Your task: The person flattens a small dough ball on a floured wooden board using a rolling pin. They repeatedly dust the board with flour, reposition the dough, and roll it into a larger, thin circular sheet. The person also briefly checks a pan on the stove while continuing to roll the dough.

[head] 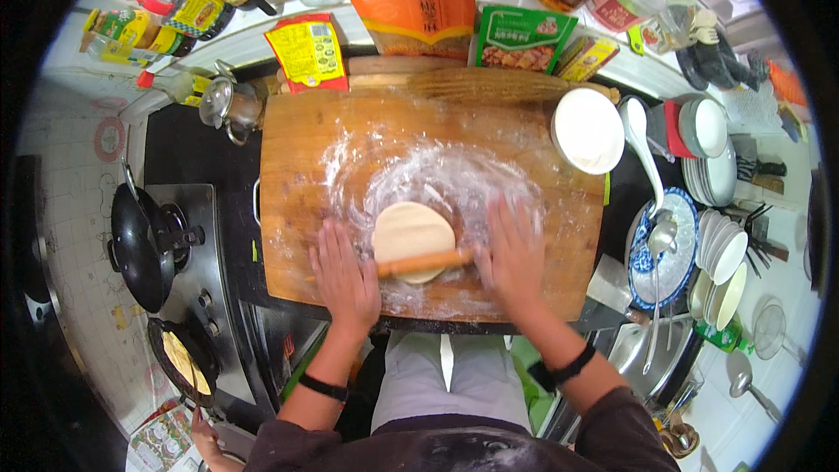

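Note:
A wooden rolling pin [419, 263] lies across the lower part of a flattened round of pale dough [413, 233]. My left hand [342, 275] covers the pin's left end, palm down with the fingers stretched forward. On the right end rests my right hand [514, 252], also palm down and blurred. Both palms hide parts of the pin. Under the dough is a large wooden board [301, 164], dusted with white flour [452, 170] around and beyond the dough.
A white bowl [588, 131] stands at the board's far right corner. Seasoning packets [419, 13] line the back. Right of the board are a cleaver [609, 285] and a blue-patterned dish [678, 262]. At left, another person's hand [204, 439] holds a utensil in a frying pan [157, 341].

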`<state>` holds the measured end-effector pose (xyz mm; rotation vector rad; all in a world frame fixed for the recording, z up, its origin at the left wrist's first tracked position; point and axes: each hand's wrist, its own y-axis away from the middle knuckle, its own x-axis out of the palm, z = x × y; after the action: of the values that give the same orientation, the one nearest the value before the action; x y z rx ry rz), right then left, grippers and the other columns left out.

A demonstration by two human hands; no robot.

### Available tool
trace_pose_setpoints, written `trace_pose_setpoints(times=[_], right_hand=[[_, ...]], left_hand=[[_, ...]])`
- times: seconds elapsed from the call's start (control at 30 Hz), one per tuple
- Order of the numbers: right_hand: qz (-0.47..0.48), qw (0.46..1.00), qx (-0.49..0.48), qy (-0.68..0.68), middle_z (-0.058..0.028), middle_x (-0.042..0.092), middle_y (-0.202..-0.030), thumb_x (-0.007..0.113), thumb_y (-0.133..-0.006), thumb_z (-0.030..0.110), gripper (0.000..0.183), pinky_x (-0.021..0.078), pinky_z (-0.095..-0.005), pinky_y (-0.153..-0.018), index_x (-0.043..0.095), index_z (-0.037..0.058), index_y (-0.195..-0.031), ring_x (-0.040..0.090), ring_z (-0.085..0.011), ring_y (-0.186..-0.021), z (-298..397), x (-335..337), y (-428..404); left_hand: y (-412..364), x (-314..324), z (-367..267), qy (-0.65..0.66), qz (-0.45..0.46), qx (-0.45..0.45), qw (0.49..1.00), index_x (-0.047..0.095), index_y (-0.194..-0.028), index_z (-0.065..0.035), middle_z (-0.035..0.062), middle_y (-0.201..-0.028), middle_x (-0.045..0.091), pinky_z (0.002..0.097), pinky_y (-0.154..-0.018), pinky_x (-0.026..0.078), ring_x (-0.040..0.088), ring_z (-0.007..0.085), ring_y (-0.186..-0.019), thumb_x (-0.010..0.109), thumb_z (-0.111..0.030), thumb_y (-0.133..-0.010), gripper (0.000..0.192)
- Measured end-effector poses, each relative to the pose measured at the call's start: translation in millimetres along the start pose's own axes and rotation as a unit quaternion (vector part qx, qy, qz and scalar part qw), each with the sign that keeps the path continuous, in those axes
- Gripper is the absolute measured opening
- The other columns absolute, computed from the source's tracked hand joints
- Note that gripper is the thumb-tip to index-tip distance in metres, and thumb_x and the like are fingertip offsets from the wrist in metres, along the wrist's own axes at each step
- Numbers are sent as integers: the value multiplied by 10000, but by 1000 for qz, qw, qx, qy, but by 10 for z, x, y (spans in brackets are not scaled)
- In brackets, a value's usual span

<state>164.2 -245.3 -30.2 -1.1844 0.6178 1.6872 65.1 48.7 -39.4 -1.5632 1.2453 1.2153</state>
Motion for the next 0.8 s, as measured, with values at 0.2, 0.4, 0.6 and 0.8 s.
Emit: trace_pose_setpoints(times=[0.2, 0.4, 0.6, 0.8], right_hand=[[-54, 997, 18, 46, -193, 509, -1816, 702, -1104, 439, 781, 285, -634, -1399, 526, 21, -1740, 420, -458, -1696, -131, 231, -707], [78, 996, 39, 3, -197, 503, -1817, 690, -1123, 448, 766, 279, -621, -1404, 524, 19, -1736, 416, -456, -1698, 87, -25, -74], [18, 997, 10, 71, -182, 458, -1848, 674, -1131, 433, 773, 278, -619, -1406, 491, 19, -1758, 409, -439, -1704, 34, 83, -445], [28, 999, 33, 17, -211, 490, -1822, 689, -1116, 400, 780, 272, -631, -1403, 480, 15, -1763, 410, -461, -1699, -86, 247, -447]], left_hand=[[-1040, 188, 68, 8, -100, -5, 995, 277, -1824, 68, 294, -1905, 277, 596, -1441, 155, 267, 455, -1770, 492, -360, -1185, 798], [-304, -35, 72, 34, 12, -4, 999, 307, -1817, 61, 277, -1900, 309, 600, -1433, 190, 301, 446, -1758, 549, -358, -1152, 823], [-745, 63, 131, 12, -17, 16, 1000, 299, -1819, 61, 279, -1896, 315, 565, -1437, 207, 306, 446, -1756, 553, -356, -1153, 826], [-870, 108, 171, 13, -46, 53, 997, 316, -1814, 60, 287, -1889, 324, 585, -1433, 209, 320, 455, -1748, 549, -387, -1157, 828]])
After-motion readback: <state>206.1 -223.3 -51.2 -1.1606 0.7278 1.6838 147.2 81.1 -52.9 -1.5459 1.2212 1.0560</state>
